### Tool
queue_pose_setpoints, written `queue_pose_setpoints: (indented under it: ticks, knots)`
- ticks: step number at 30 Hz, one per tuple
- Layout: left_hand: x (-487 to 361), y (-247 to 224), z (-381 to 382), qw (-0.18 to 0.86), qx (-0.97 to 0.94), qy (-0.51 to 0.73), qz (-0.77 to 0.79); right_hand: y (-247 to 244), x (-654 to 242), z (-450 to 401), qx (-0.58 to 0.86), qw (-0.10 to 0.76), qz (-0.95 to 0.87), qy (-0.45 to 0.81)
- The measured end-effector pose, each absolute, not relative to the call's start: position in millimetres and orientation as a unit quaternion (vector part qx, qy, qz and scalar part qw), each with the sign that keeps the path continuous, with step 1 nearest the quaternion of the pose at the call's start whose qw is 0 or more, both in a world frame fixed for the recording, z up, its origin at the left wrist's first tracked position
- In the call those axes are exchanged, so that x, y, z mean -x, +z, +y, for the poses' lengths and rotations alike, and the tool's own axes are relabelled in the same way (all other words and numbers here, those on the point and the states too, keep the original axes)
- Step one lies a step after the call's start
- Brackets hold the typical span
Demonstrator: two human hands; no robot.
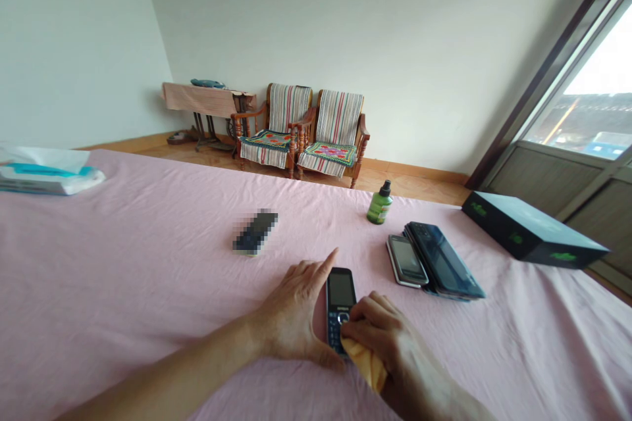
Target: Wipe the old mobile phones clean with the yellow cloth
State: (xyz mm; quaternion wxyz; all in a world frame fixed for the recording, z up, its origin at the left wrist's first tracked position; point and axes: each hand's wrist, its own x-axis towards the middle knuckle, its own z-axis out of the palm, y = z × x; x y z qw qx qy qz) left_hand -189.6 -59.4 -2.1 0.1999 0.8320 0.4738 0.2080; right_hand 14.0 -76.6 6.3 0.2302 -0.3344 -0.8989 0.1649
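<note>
A dark keypad phone (pixel 342 289) lies face up on the pink cloth. My left hand (pixel 296 302) is spread along its left side, the raised index finger near the top end and the thumb by the bottom end. Whether these fingers touch the phone is hard to see. Bunched in my closed right hand (pixel 388 335) is a yellow cloth (pixel 366 363), which the fingers press on the lower right of the keypad. Part of the keys is hidden under that hand.
A pixelated phone (pixel 255 233) lies further left. To the right are a small silver-edged phone (pixel 407 260), stacked dark phones (pixel 442 260), a green spray bottle (pixel 379 204) and a black box (pixel 533 230). A tissue pack (pixel 54 179) sits far left. Two chairs (pixel 328 131) stand beyond.
</note>
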Motion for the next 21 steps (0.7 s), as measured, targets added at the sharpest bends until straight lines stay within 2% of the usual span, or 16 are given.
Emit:
queue_pose_setpoints:
  ticks: [21]
  knots:
    - [190.0, -0.1, -60.6, 0.210, -0.828, 0.203, 0.478, 9.8, -17.8, -71.5, 0.382, 0.264, -0.866, 0.183]
